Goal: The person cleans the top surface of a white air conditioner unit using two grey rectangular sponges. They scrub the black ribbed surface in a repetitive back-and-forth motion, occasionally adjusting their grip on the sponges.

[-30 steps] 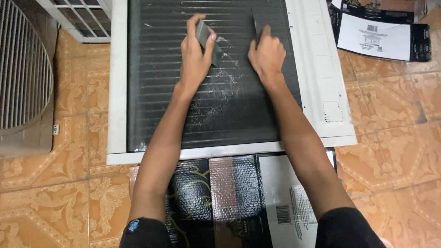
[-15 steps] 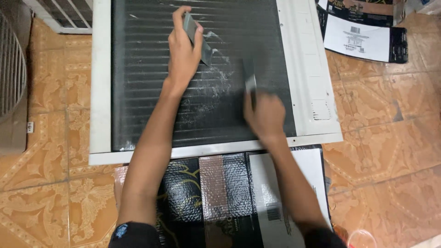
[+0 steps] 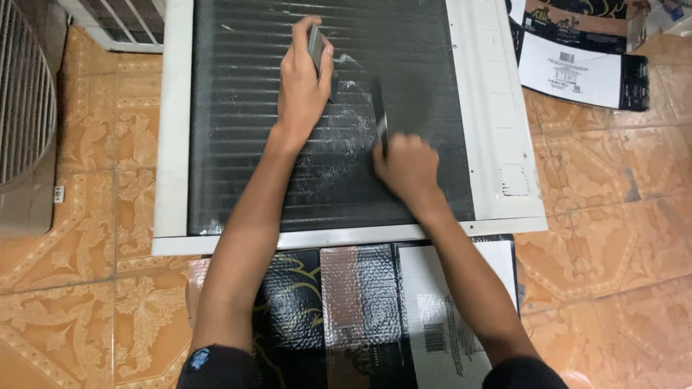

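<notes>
Since a moment ago, your right hand [image 3: 407, 167] has stayed low on the coil [image 3: 245, 108], and your left hand [image 3: 306, 79] still rests up high. Your right fingers are clenched on a thin dark tool [image 3: 378, 108]. Your left fingers grasp a small grey block [image 3: 316, 43]. Both press on the coil, which lies flat in its white frame [image 3: 490, 108] on the floor [image 3: 86, 302]. Its thin fins look easy to bend, so go softly and hold it by the frame.

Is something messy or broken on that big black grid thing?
Yes. The dark finned coil has whitish scuffed patches in its middle, between the left hand, which holds a small grey tool, and the right hand, which holds a dark brush-like tool. The other fins look evenly dark.
</notes>
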